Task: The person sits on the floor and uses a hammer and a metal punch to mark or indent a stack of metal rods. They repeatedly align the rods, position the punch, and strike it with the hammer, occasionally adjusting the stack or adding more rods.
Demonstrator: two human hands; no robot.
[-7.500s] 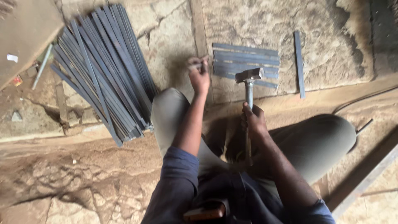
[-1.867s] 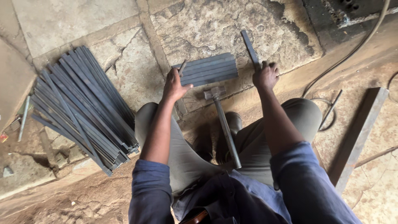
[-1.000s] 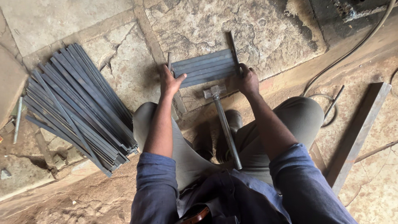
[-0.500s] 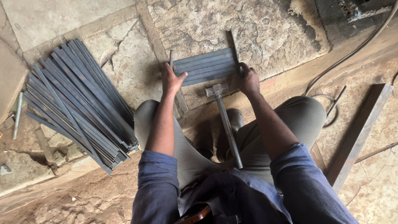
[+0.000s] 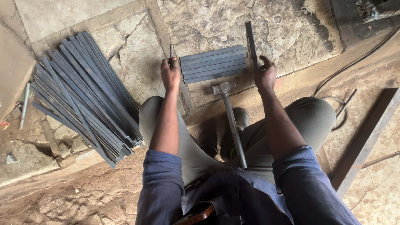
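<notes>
Left hand: the left hand (image 5: 170,74) lies at the left end of the row of flat metal strips (image 5: 213,63); its fingers are curled around a short dark metal piece (image 5: 171,51) that stands up at the far side of the hand, just beside the strips' ends.
Right hand: the right hand (image 5: 265,75) sits at the right end of the same row; its fingers are closed on the near end of a single metal strip (image 5: 251,39), which runs away from the hand toward the far side, crosswise to the row.
Row of strips: five or so grey flat strips lie side by side, touching, on the cracked stone slab (image 5: 275,25), running left to right between the two hands.
Hammer: a hammer (image 5: 231,121) with a metal handle lies between the person's knees, its head just near of the row, its handle pointing back toward the body; neither hand touches it.
Big pile: a large stack of long grey metal strips (image 5: 85,93) lies fanned out on the floor at the left, well apart from the hands.
Right side: a long angle bar (image 5: 368,137) lies at the near right, and a dark cable (image 5: 354,62) curves across the floor at the far right.
Person: crouched, in grey trousers and blue sleeves.
</notes>
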